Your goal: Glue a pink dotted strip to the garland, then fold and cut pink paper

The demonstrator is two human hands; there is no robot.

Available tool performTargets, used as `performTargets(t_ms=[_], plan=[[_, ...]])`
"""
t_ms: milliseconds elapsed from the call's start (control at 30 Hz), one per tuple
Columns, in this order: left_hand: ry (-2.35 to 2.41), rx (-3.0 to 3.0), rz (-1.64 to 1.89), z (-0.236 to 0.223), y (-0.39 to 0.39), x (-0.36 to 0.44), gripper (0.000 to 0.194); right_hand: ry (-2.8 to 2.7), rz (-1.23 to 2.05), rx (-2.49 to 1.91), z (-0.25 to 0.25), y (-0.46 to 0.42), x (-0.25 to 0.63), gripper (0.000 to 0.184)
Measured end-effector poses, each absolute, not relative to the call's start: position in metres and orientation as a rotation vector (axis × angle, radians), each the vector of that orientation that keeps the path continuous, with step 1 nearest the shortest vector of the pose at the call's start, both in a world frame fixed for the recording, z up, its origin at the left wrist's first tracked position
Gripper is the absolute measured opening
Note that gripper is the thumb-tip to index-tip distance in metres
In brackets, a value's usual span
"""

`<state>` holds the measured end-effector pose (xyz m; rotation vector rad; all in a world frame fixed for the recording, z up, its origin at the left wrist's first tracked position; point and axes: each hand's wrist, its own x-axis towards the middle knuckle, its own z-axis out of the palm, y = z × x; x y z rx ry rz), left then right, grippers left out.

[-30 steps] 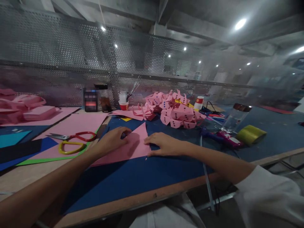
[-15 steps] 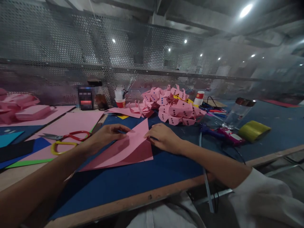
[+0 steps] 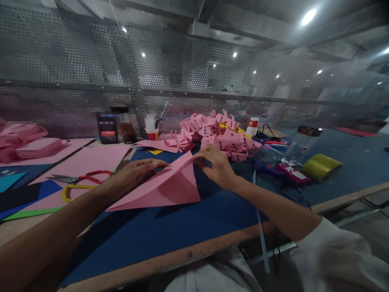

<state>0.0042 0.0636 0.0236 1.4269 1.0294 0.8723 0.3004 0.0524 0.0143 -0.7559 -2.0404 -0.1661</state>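
Note:
A folded sheet of pink paper (image 3: 170,187) stands partly raised off the blue table, its two layers spread apart along the near side. My right hand (image 3: 216,167) pinches its upper corner between thumb and fingers. Along the sloping upper left edge lies my left hand (image 3: 135,174), fingers stretched out, with the fingertips at the paper. Its thumb side is partly hidden. Left of my left forearm are scissors (image 3: 80,178) with one red and one yellow handle, lying on pink sheets (image 3: 94,160).
Behind the paper is a pile of pink folded paper shapes with dark dots (image 3: 220,134). To the right are a purple glue gun (image 3: 293,173), a yellow tape roll (image 3: 321,168) and a tilted clear bottle (image 3: 300,146). Paper cups (image 3: 152,132) and a dark jar (image 3: 127,132) stand at the back.
My right hand has risen and lifted the paper's corner, so the sheet stands steeper. My left hand has slid slightly left and its fingers are straighter. The view has shifted a little.

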Motion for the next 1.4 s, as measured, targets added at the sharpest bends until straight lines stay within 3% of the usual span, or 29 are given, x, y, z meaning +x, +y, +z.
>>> performTargets(t_ms=[467, 700, 867, 1100, 1233, 1400], plan=[[1.039, 1.312, 0.864, 0.023, 0.064, 0.004, 0.046, -2.112, -0.093, -0.625, 0.015, 0.047, 0.299, 0.022], [0.978, 1.2, 0.92, 0.021, 0.066, 0.0, 0.047, -2.003, 0.015, -0.771, 0.011, 0.058, 0.299, 0.026], [0.957, 1.222, 0.904, 0.021, 0.065, -0.001, 0.047, -1.822, 0.427, -0.89, 0.006, 0.066, 0.298, 0.042], [0.951, 1.24, 0.828, 0.021, 0.063, 0.002, 0.044, -1.368, 1.039, -0.971, 0.011, 0.07, 0.295, 0.045], [0.962, 1.225, 0.804, 0.019, 0.061, 0.004, 0.045, -1.354, 1.147, -0.973, 0.012, 0.069, 0.296, 0.051], [0.968, 1.237, 0.796, 0.021, 0.057, 0.007, 0.051, -1.459, 1.132, -0.998, 0.011, 0.069, 0.299, 0.036]])
